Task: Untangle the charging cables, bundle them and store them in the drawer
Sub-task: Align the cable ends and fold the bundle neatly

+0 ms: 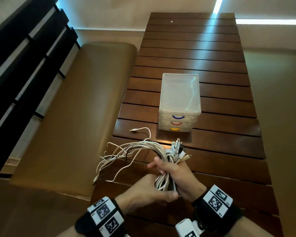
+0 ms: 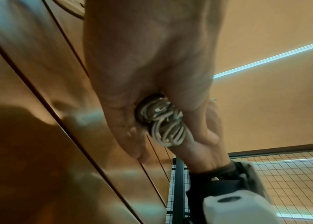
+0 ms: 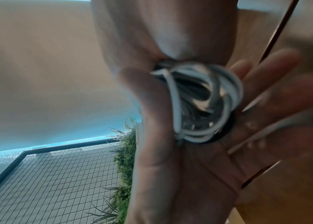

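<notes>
The right hand had its fingers clamped round the gathered cables, plugs poking out above the fist. The left hand cupped the same bundle from below, thumb and fingers curled around the loops. Mostly white, with at least one dark cord, the cables trailed loose to the left of the hands over the bench; I could not count them. One small drawer unit with three drawers stood beyond the hands.

White cables (1 black among them); dark brown slatted table; translucent white drawer unit with 3 handles: purple, orange, yellow.
</notes>
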Tool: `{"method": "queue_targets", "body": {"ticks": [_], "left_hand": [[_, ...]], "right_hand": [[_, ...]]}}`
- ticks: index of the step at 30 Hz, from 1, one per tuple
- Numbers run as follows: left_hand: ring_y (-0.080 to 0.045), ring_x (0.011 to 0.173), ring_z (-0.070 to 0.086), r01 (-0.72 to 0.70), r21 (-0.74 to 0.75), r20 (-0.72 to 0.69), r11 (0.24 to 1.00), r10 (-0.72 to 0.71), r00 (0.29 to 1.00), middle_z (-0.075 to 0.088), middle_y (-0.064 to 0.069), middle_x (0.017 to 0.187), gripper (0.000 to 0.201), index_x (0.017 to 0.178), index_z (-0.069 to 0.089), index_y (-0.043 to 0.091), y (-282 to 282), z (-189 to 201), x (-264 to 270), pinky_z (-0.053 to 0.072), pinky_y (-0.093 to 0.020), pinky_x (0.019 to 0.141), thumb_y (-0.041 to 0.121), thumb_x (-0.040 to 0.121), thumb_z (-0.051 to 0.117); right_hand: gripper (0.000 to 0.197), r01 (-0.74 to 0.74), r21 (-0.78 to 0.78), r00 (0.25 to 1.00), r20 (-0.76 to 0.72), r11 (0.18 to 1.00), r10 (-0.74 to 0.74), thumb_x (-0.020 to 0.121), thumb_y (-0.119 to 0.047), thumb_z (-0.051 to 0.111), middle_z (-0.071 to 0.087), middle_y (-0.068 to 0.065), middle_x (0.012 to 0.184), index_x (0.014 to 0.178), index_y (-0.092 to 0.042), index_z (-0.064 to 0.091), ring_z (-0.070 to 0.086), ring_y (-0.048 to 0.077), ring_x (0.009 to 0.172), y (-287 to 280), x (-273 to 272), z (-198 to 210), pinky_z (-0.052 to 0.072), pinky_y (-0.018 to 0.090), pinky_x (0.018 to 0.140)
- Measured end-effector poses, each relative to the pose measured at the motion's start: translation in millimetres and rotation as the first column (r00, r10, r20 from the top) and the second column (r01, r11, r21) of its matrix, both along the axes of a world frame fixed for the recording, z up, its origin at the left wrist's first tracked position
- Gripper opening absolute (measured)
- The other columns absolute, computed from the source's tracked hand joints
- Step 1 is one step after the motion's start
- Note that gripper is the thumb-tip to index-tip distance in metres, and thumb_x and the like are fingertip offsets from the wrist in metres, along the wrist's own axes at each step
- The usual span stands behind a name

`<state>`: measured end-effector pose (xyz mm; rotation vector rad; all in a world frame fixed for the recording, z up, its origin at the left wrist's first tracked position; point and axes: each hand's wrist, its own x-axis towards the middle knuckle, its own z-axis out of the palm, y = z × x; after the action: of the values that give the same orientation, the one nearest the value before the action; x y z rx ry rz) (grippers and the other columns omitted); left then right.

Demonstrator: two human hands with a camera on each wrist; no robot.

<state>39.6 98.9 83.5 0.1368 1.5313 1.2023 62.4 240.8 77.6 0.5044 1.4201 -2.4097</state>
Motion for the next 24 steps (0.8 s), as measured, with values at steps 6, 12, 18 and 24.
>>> {"method": "queue_targets", "body": {"ticks": [6, 12, 18, 24], "left_hand": [[-0.029, 0.086, 0.064, -0.054, 0.079, 0.05, 0.995, 0.05, 0.998, 0.069, -0.002, 0.087, 0.024, 0.1, 0.069, 0.01, 4.9, -7.8, 1.0, 0.055, -0.031, 0.065, 0.008, 0.079, 0.081], [-0.015, 0.073, 0.07, -0.119, 0.227, 0.132, 0.967, 0.09, 0.987, 0.071, -0.002, 0.077, 0.034, 0.092, 0.068, 0.006, 2.8, -17.7, 8.2, 0.057, -0.025, 0.063, 0.027, 0.07, 0.084], [-0.016, 0.076, 0.072, -0.034, 0.315, 0.201, 0.948, -0.032, 0.979, 0.073, -0.003, 0.081, 0.033, 0.092, 0.072, 0.013, 6.9, -22.6, 8.4, 0.06, -0.031, 0.076, 0.037, 0.073, 0.084], [-0.014, 0.09, 0.068, 0.55, -0.534, -0.416, 0.642, -0.766, 0.49, 0.075, 0.003, 0.099, 0.06, 0.101, 0.071, 0.022, -9.9, 20.1, -24.8, 0.056, -0.035, 0.088, 0.074, 0.07, 0.071]], "right_hand": [[0.038, -0.05, -0.227, 0.999, 0.004, 0.972, 0.053, 0.093, -0.015, 0.062, 0.067, 0.016, 0.127, 0.126, 0.002, 0.059, 0.059, 0.028, 0.127, 4.4, 6.8, 2.4, 0.048, 0.04, 0.107], [0.029, -0.188, -0.136, 0.982, -0.037, 0.973, 0.184, 0.095, -0.022, 0.057, 0.072, 0.025, 0.105, 0.095, 0.003, 0.072, 0.069, 0.032, 0.107, 4.6, 6.4, 0.5, 0.053, 0.04, 0.098], [0.043, -0.115, -0.132, 0.993, -0.043, 0.985, 0.11, 0.093, -0.028, 0.065, 0.044, 0.004, 0.046, 0.055, -0.012, 0.051, 0.046, 0.015, 0.042, -1.1, 10.7, -8.3, 0.045, 0.033, 0.056], [0.028, -0.197, -0.063, 0.98, -0.022, 0.978, 0.196, 0.091, -0.019, 0.064, 0.035, 0.0, 0.048, 0.069, -0.011, 0.049, 0.035, 0.01, 0.035, 4.1, 7.1, 3.9, 0.034, 0.028, 0.046]]}}
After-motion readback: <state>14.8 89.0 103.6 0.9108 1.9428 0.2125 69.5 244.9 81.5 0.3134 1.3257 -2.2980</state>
